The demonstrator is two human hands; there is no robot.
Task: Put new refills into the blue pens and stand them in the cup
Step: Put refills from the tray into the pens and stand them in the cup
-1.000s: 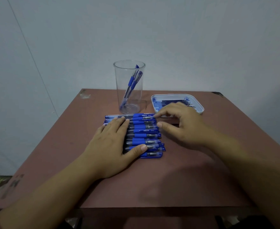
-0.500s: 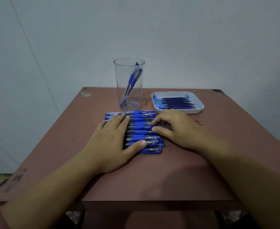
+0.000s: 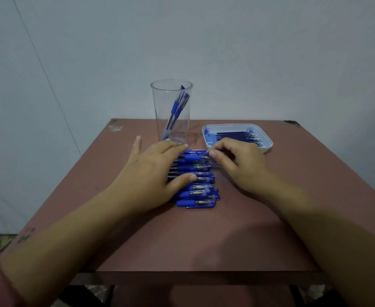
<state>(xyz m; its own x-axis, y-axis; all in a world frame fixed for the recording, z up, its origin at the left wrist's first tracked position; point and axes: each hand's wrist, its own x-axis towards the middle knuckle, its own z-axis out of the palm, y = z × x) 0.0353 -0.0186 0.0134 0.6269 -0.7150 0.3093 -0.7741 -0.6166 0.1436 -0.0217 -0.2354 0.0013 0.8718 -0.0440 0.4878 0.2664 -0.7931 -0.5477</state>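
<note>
Lying side by side on the brown table (image 3: 204, 240), a row of blue pens (image 3: 201, 192) waits for refills, so most of the job looks undone. The left hand (image 3: 151, 171) rests on the row, fingers spread flat; the right hand (image 3: 237, 162), fingers curled, pinches the end of the farthest pen (image 3: 195, 152). Just behind, the clear cup (image 3: 171, 103) holds only two pens (image 3: 175, 111) and looks easily knocked. Refills (image 3: 237, 135) lie in the white tray (image 3: 269, 143) beside it.
</note>
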